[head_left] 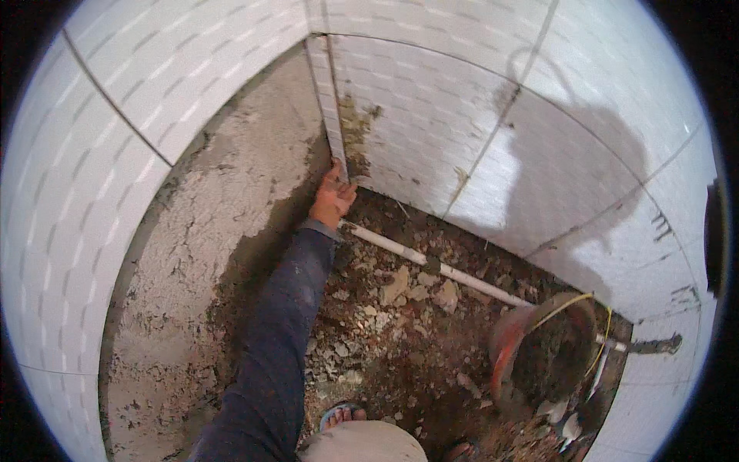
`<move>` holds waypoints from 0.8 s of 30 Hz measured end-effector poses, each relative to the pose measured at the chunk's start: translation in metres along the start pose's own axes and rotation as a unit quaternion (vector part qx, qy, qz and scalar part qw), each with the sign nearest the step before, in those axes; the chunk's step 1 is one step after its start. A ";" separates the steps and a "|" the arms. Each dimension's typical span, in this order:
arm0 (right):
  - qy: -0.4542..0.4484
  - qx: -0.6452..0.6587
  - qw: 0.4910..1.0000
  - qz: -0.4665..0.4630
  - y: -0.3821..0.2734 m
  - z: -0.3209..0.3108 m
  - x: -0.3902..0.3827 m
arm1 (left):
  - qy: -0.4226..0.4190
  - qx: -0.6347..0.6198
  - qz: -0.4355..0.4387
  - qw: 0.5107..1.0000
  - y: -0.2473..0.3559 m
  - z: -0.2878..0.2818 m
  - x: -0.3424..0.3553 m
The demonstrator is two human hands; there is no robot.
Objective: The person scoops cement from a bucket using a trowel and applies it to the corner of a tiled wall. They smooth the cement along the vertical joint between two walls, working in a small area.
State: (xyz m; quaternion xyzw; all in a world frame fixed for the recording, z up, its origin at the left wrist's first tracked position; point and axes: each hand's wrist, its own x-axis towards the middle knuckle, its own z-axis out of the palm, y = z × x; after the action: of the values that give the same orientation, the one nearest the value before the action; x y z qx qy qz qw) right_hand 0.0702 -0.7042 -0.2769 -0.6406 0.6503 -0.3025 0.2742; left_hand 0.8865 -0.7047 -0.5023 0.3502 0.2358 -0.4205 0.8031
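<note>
Tile strip, hand at lower edge, bucket — well apart

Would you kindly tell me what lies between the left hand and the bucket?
In the head view, a pale pipe runs from near the left hand toward the bucket, with rubble-strewn dirt beside it.

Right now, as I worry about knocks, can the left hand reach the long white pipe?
Probably yes: the left hand, at the tile strip, sits near the long white pipe, with nothing visible between.

Bucket, probably rubble, on floor
</note>
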 end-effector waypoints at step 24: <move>-0.195 -0.162 0.745 -0.618 -0.514 0.326 0.010 | -0.131 0.104 0.201 0.965 -0.014 -0.022 -0.040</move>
State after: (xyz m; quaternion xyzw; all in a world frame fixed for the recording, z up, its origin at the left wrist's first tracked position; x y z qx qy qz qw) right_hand 0.6553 -0.7262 -0.1114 -0.9819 0.0841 -0.1647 0.0403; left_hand 0.8517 -0.6732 -0.4944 0.4138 0.0077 -0.3149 0.8541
